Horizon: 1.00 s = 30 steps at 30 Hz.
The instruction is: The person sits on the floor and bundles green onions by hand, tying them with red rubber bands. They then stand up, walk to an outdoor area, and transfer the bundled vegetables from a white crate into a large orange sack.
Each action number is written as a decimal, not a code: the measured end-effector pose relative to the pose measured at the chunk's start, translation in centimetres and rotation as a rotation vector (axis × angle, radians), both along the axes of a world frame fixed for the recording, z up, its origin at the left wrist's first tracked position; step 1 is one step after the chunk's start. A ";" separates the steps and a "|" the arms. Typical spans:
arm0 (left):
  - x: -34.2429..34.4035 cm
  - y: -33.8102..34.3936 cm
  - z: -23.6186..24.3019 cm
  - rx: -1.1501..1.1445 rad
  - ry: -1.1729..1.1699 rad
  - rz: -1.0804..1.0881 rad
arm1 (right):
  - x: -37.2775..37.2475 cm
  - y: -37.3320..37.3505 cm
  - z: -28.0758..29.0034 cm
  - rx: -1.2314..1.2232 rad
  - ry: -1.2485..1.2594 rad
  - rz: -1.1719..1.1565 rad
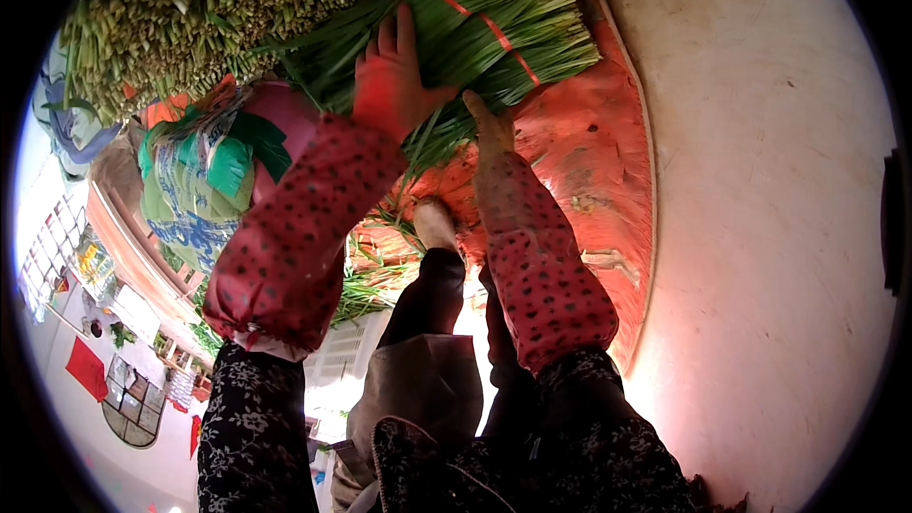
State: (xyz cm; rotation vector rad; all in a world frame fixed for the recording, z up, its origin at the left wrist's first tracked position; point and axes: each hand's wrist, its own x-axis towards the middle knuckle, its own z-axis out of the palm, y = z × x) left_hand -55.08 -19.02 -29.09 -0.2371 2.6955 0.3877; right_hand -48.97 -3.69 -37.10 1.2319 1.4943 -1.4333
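A thick bundle of long green chive-like stalks [465, 14] lies in front of me, with a red band around it and its cut ends toward the right. My left hand [391, 81] rests on its leaves, fingers spread and thumb stretched to the right. At the bundle's near edge is my right hand [491, 128], its visible fingers apart and pointing up at the leaves; part of it is hidden among them. Neither hand is closed around the bundle. Loose green leaves hang down between my two hands.
A large stack of similar stalks [218, 9] stands at the upper left, cut ends facing me. Below it sit green and pink bags [214, 166]. A red-orange sheet [589, 161] spreads under the bundle, beside a pale wall [760, 180] on the right. My bare foot [435, 223] is on the sheet.
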 end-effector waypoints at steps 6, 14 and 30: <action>-0.6 0.4 -1.8 -0.088 0.039 0.058 | -0.2 -2.2 -3.2 0.038 0.331 -0.186; -0.5 0.0 -1.6 -0.079 -0.073 0.176 | -0.8 -2.4 0.2 0.060 0.348 -0.248; 3.6 0.6 22.7 0.158 -0.320 0.276 | 5.4 2.7 29.1 -0.488 -0.353 -0.298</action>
